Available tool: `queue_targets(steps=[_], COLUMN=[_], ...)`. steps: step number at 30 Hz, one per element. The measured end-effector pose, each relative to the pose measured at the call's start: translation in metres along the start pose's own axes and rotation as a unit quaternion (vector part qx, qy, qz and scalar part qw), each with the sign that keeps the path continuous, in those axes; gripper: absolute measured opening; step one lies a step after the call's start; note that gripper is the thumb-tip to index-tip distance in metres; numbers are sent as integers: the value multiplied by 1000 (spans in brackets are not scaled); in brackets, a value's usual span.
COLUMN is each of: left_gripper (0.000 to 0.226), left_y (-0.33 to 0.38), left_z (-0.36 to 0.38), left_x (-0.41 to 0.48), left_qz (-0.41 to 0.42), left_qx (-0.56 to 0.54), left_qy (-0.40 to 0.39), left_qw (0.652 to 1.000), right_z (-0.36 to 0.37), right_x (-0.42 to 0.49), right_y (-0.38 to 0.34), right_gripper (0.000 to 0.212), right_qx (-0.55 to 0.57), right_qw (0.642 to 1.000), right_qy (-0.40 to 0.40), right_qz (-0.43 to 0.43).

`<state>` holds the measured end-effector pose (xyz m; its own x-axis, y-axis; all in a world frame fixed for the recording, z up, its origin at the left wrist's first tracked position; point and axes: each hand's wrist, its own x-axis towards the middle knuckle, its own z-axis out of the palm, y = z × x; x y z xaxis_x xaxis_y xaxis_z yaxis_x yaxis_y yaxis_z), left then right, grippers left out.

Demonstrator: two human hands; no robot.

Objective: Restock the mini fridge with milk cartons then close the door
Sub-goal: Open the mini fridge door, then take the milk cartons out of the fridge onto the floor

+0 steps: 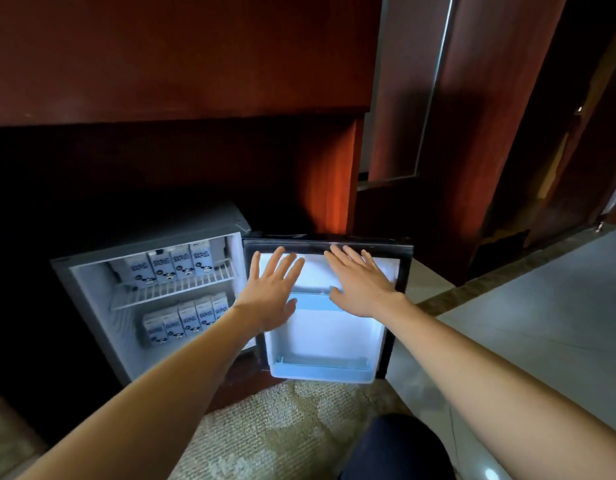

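Observation:
The mini fridge (pixel 92 271) stands open under a dark wooden cabinet. Several blue-and-white milk cartons (pixel 171 266) line its upper wire shelf, and several more cartons (pixel 185 320) stand on the lower level. The fridge door (pixel 327 337) is swung out to the right, its white inner lining with an empty door bin facing me. My left hand (pixel 272 289) is stretched out with straight spread fingers over the door's upper left inner side. My right hand (pixel 362 278) is flat with straight fingers over the door's upper right inner side. Neither hand holds anything.
Reddish wooden cabinet panels (pixel 327 174) rise behind and right of the fridge. A beige patterned carpet (pixel 282 427) lies below the door, with pale tiled floor (pixel 541 306) to the right. My dark-clad knee (pixel 396 448) shows at the bottom.

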<state>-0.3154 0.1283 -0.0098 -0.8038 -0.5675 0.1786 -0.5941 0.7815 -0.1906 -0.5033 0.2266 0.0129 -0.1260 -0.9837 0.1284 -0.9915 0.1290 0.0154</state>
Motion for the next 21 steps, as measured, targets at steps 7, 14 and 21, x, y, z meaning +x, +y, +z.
queue_targets(steps=[7, 14, 21], left_gripper=[69, 71, 72], left_y=[-76, -146, -193], left_z=[3, 42, 104], left_x=[-88, -136, -127], left_qz=[-66, -145, -190], left_qx=[11, -12, -69], left_qy=[11, -12, -8], left_qw=[998, 989, 979], right_z=[2, 36, 91], right_x=[31, 72, 140], right_y=[-100, -177, -212], right_gripper=[72, 73, 74], right_qx=[11, -15, 5], right_qw=[996, 990, 985], right_qy=[-1, -37, -66], right_qz=[-84, -134, -159])
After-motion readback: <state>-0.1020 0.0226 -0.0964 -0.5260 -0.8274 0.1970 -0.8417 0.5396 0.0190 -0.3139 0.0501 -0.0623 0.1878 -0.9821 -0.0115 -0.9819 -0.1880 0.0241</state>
